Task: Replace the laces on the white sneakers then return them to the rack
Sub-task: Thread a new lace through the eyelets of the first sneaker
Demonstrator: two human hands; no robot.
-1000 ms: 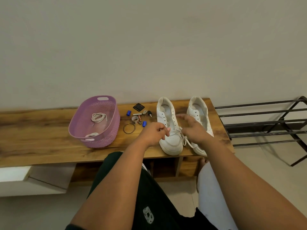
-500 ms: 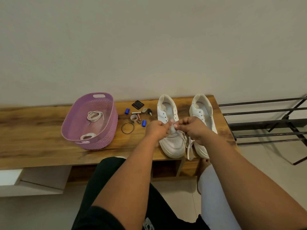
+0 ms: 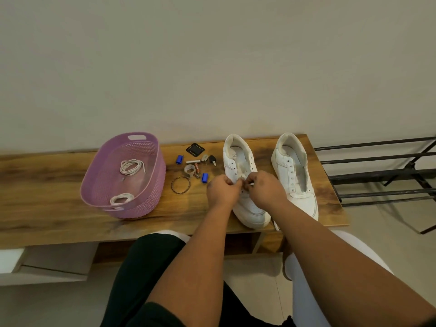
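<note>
White leather sneakers stand side by side on the wooden desk (image 3: 59,208), toes toward the seated person. The left sneaker (image 3: 245,185) is at the centre of the scene; the right sneaker (image 3: 295,178) stands just beside it at 3 o'clock, its eyelets bare. Both hands meet over the left sneaker's eyelet rows. The left hand (image 3: 223,191) has its fingers curled, fingertips pinching a white lace (image 3: 243,182) at the tongue. The right hand (image 3: 265,190) is likewise curled and pinches the same lace from the other side (the exact grip is partly hidden by the knuckles). A loose end of lace (image 3: 275,224) hangs past the desk's near edge, at 5 o'clock from the left sneaker.

At 9 o'clock from the sneakers sits a purple plastic basket (image 3: 151,197) holding two coiled white laces: one coil (image 3: 131,166) toward its far end, another coil (image 3: 121,199) against its near wall. Between basket and left sneaker lies a scatter of small items: two blue caps (image 3: 179,159), a black square pad (image 3: 194,149), a key (image 3: 212,159), a battery (image 3: 197,170) and a metal bangle (image 3: 180,184). A black metal shoe rack (image 3: 377,159) stands at 3 o'clock, just beyond the desk's end.
</note>
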